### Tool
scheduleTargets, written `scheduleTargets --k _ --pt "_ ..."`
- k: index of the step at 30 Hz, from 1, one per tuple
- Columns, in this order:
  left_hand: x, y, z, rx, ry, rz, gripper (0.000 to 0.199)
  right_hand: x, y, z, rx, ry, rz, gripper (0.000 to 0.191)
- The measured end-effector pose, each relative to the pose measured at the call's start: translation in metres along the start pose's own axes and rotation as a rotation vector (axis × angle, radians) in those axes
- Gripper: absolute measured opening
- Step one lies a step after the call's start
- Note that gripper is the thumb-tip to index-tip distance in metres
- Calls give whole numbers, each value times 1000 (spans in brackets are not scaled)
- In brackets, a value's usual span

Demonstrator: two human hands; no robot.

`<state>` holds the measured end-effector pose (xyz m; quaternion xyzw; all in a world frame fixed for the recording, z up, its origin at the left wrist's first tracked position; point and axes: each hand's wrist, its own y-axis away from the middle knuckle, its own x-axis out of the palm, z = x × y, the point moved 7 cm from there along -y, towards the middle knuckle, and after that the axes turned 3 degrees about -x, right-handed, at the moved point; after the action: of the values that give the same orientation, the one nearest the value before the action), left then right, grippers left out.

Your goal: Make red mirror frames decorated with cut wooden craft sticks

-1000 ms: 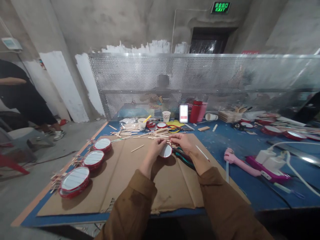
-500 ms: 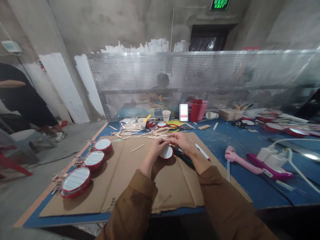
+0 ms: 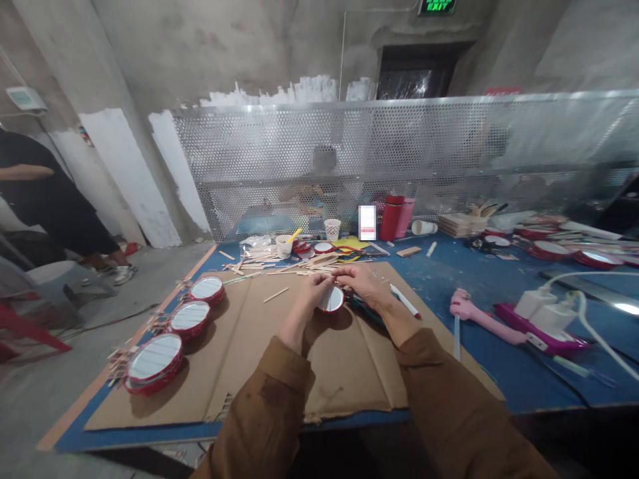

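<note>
Over the cardboard, my left hand grips a small round red-rimmed piece by its left edge. Its pale face looks shiny, like a mirror. My right hand is closed at the far edge of this piece, fingertips pinched close to my left fingers. Whatever those right fingertips hold is too small and covered to make out. Beneath my right hand lies a dark green-handled tool, partly hidden. A white marker with a red tip rests just right of that hand.
Stacked red-rimmed round pieces with wooden sticks stand along the left of the cardboard. Loose sticks, paper cups and a red bottle lie behind. To the right are a pink glue gun and a purple power strip.
The round piece has shifted and tilted slightly in my left hand. Both hands stay close together in nearly the same spot, and the view has moved a little.
</note>
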<state>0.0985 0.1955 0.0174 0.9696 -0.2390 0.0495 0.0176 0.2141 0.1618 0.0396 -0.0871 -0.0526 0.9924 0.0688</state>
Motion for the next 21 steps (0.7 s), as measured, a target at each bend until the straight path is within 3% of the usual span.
scheduleTargets --k 6,13,21 --pt "1 0 0 24 37 13 26 -1 0 -1 -1 84 -17 13" --pt "-5 0 2 34 30 -29 29 -6 -2 -3 -13 126 -24 20" --pt "-4 2 2 10 16 -6 30 -13 -3 6 -143 380 -106 25"
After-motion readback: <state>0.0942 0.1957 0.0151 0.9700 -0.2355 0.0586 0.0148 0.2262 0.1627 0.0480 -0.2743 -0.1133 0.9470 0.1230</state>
